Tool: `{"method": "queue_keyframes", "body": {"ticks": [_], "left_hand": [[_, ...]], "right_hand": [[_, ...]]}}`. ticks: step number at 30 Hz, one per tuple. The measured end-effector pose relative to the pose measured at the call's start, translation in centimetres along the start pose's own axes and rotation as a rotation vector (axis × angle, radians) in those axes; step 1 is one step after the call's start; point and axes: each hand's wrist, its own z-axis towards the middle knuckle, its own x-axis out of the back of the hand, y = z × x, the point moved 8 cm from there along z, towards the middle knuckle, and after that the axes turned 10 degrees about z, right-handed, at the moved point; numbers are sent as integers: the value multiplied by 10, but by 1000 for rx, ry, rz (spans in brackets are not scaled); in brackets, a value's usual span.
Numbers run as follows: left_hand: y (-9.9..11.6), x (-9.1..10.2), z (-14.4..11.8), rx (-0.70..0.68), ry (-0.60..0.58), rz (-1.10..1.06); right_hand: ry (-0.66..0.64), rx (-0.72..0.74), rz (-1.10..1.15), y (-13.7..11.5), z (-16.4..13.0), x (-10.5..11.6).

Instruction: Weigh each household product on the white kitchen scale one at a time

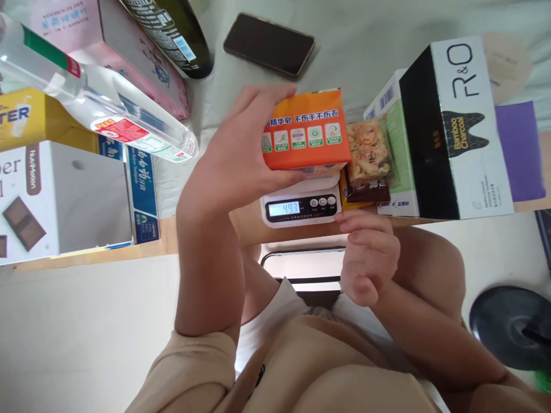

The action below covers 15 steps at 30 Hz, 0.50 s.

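Note:
My left hand is closed around an orange soap box, thumb at its near side and fingers over its far left corner. The box is over a white digital kitchen scale, hiding most of its platform. Digits that look like 493 show on the lit display. My right hand hovers at the table's front edge, just right of the scale, holding nothing, with fingers loosely bent and thumb apart. Beside the box lie a clear snack packet and a dark brown packet.
A black-and-white R&O box and a purple item are at right. On the left are a clear bottle, a dark green bottle, a pink box and a NutMotion carton. A phone lies behind.

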Motion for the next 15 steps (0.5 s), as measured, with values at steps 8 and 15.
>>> {"method": "queue_keyframes", "body": {"ticks": [8, 15], "left_hand": [[3, 6, -3, 10, 63, 18], [-15, 19, 0, -36, 238, 112]], "right_hand": [[-34, -4, -43, -1, 1, 2], [-131, 25, -47, -4, 0, 5]]}}
